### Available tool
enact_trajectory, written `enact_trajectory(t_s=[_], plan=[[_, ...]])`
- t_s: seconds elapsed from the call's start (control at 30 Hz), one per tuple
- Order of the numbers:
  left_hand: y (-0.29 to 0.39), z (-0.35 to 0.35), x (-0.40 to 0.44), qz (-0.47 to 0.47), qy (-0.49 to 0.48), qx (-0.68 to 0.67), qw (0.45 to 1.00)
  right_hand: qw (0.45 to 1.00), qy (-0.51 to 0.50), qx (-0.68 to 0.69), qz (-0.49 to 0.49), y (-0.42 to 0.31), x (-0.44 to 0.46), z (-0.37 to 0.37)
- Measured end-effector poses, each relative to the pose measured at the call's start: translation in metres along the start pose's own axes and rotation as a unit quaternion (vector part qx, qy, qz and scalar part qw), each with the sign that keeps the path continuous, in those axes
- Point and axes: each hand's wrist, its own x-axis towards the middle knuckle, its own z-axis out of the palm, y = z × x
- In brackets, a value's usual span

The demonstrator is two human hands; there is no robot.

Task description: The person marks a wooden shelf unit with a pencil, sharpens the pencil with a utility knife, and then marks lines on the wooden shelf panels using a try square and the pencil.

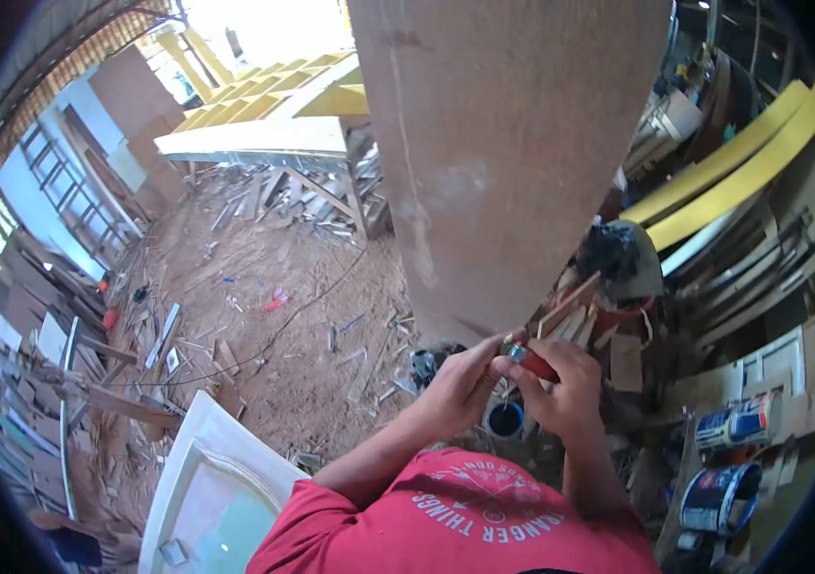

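Note:
My right hand (565,387) is wrapped round a small red object (534,364) with a shiny metallic and greenish end. Close against it, my left hand (465,383) has its fingers bent at the object's metallic end; what they pinch is too small to make out. Both hands are in front of my red shirt, just below the lower edge of a large brown board (493,172) that stands upright. Thin wooden strips (570,311) lie just beyond my right hand.
A white panel (173,478) leans at lower left. Paint cans (737,423) stand at the right, near curved yellow pieces (723,182). A workbench (254,139) is at the back. Wood scraps and a cable (307,320) lie on the ground.

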Motion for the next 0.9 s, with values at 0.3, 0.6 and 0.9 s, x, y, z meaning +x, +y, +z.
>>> enact_trajectory(t_s=[0.3, 0.6, 0.9], plan=[[0.009, 0.009, -0.008, -0.013, 0.054, 0.024, 0.998, 0.998, 0.028, -0.036, -0.049, -0.007, 0.002, -0.002], [0.011, 0.017, -0.018, 0.014, 0.110, 0.032, 0.993, 0.997, 0.020, -0.039, -0.064, -0.016, -0.001, -0.006], [0.013, 0.024, -0.024, 0.011, 0.118, 0.027, 0.993, 0.997, 0.033, -0.033, -0.057, -0.018, -0.010, -0.005]])
